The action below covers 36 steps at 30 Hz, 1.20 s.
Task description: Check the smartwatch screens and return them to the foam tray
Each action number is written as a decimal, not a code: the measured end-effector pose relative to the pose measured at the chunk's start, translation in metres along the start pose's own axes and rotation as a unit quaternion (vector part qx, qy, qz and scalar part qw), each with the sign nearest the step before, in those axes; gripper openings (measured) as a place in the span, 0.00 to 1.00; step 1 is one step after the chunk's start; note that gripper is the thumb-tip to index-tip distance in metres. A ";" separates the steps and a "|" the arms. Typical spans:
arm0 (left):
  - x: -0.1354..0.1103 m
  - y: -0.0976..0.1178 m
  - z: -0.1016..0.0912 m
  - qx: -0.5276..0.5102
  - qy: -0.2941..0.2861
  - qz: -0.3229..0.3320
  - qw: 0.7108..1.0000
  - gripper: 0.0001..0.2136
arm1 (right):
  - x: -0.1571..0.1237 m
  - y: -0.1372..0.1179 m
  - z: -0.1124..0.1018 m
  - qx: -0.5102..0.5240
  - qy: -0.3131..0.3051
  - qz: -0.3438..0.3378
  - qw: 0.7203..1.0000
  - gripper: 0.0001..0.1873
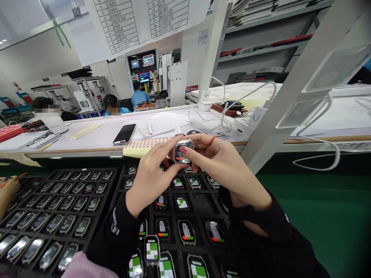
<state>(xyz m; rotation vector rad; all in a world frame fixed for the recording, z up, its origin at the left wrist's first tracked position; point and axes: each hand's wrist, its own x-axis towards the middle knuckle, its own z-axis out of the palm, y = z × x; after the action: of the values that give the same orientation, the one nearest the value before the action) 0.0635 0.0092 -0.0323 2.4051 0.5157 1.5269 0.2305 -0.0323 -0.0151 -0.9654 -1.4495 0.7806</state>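
Note:
Both my hands hold one smartwatch body (180, 157) without a strap, raised above a black foam tray (203, 206). My left hand (155, 173) grips the watch by its left side, thumb along the lower edge. My right hand (220, 164) steadies the other side, its thumb pressed on the screen, which shows a red and green band at the bottom. Below, several lit watches sit in the tray's pockets, some with green and white blocks, others with text over red and green. One watch (152, 250) rests on top of the others near the front.
A second foam tray (108, 200) full of watches lies to the left, with another person's hand (8, 191) beyond it. A shelf ahead carries a phone (124, 134), papers (158, 126) and white charging cables (223, 119). A slanted white post (292, 88) stands at the right.

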 end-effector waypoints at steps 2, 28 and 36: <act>0.001 0.001 -0.001 0.003 -0.009 -0.004 1.000 0.27 | 0.000 -0.001 0.000 0.007 0.001 -0.009 1.000 0.21; -0.001 0.006 -0.003 -0.186 -0.026 -0.138 0.972 0.20 | -0.007 -0.003 0.006 -0.025 0.081 -0.001 0.996 0.30; 0.000 -0.002 -0.007 -0.208 -0.077 -0.143 0.965 0.27 | -0.005 -0.001 0.001 -0.027 0.067 -0.007 0.997 0.29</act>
<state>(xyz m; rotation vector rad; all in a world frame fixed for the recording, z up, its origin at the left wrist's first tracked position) 0.0571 0.0111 -0.0297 2.0058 0.4349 1.1762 0.2299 -0.0372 -0.0168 -1.0290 -1.3654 0.6557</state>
